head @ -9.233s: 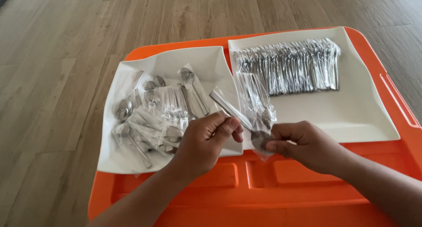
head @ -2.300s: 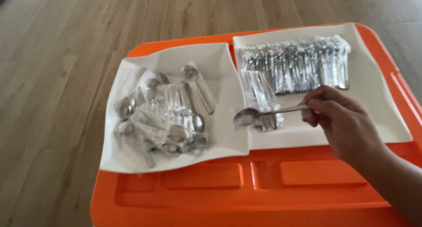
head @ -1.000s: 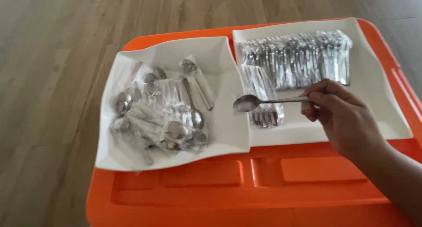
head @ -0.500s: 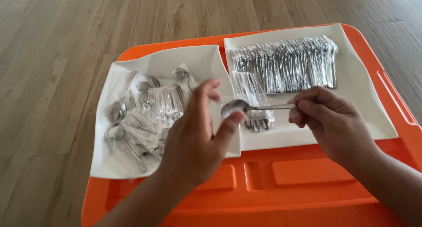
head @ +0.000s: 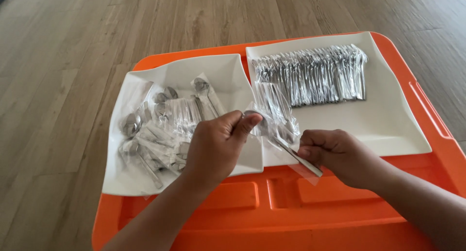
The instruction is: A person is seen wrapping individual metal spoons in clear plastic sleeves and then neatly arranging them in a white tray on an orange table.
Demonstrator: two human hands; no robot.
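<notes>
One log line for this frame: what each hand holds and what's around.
left hand: pinches spoon bowel end | right hand: grips spoon handle in clear sleeve | left plate: loose wrapped spoons | right plate: neat row

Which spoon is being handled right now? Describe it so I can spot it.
On the orange lid, look where the two white square plates meet. The spoon spans both hands there: left hand at the bowl, right hand gripping the handle. Unlike its neighbours, it lies on neither plate.
</notes>
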